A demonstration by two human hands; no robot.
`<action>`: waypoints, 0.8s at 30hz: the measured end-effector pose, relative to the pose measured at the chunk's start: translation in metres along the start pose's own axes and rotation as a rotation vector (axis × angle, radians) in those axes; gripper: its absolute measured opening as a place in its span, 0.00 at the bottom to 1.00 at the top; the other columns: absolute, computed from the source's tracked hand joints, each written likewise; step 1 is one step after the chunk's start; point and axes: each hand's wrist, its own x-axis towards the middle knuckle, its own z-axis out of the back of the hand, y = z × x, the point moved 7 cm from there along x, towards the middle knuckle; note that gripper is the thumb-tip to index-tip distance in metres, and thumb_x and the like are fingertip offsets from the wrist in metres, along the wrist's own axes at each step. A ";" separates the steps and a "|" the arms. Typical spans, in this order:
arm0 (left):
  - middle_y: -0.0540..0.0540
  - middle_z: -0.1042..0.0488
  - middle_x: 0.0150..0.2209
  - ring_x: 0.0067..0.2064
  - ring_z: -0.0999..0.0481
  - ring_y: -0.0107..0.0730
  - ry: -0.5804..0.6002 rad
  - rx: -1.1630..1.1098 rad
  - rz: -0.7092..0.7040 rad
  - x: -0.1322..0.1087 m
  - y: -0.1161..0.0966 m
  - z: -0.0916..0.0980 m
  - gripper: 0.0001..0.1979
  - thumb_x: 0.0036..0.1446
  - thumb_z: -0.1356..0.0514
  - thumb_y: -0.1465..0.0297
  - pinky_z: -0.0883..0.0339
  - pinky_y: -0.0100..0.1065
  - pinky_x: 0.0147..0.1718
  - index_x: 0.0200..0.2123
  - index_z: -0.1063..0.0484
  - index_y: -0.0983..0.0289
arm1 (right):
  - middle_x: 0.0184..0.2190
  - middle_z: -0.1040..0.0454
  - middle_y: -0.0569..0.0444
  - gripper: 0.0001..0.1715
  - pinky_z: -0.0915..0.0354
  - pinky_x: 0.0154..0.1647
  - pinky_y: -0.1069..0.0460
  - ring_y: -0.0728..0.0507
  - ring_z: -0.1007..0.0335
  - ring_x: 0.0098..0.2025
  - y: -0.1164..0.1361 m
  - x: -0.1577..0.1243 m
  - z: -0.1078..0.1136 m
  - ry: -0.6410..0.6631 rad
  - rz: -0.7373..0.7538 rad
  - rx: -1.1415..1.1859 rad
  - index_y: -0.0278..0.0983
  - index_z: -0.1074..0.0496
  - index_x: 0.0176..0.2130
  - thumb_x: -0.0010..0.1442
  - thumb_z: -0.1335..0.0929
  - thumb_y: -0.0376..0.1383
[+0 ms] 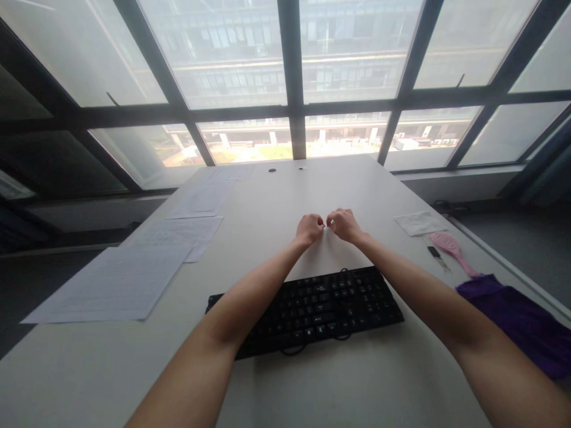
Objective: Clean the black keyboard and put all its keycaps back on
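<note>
Beyond the keyboard, my left hand point(309, 228) and my right hand point(343, 224) are close together just above the white table. The fingers of both are bent into a pinch, fingertips nearly meeting. Something tiny and pale shows at the right fingertips, too small to name; whatever the left fingers hold is hidden. A black keyboard point(321, 306) lies at a slant beneath my forearms, its left part partly covered by my left arm. Bits of its black cable stick out at the near and far edges.
Printed paper sheets point(107, 282) cover the table's left side. At right lie a white tissue point(420, 223), a small black-handled tool point(433, 252), a pink brush point(448, 245) and a purple cloth point(517, 318). Large windows point(348, 53) stand behind the white table point(263, 238).
</note>
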 end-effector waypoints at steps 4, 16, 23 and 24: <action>0.55 0.17 0.38 0.41 0.19 0.37 0.003 -0.028 -0.022 -0.033 -0.006 0.027 0.06 0.57 0.35 0.71 0.28 0.33 0.43 0.37 0.17 0.61 | 0.37 0.18 0.50 0.07 0.37 0.52 0.44 0.39 0.26 0.46 0.014 -0.023 0.023 -0.144 0.004 0.145 0.39 0.20 0.34 0.61 0.29 0.29; 0.52 0.17 0.34 0.38 0.19 0.34 0.169 -0.246 -0.124 -0.159 -0.038 0.039 0.06 0.55 0.36 0.71 0.30 0.31 0.40 0.34 0.16 0.61 | 0.34 0.17 0.54 0.05 0.31 0.41 0.49 0.42 0.22 0.38 0.061 -0.153 0.042 -0.037 -0.155 0.662 0.40 0.19 0.33 0.58 0.28 0.34; 0.53 0.17 0.33 0.36 0.20 0.32 0.148 -0.235 -0.141 -0.168 -0.030 0.036 0.08 0.55 0.38 0.75 0.31 0.30 0.38 0.34 0.17 0.63 | 0.33 0.17 0.54 0.07 0.30 0.46 0.48 0.41 0.21 0.39 0.071 -0.153 0.030 -0.040 -0.133 0.617 0.41 0.18 0.33 0.57 0.28 0.32; 0.53 0.18 0.33 0.36 0.20 0.32 0.133 -0.224 -0.154 -0.168 -0.031 0.036 0.08 0.55 0.38 0.76 0.32 0.30 0.38 0.33 0.17 0.63 | 0.33 0.17 0.54 0.07 0.30 0.47 0.47 0.41 0.21 0.39 0.071 -0.153 0.030 -0.042 -0.124 0.602 0.41 0.18 0.33 0.57 0.28 0.31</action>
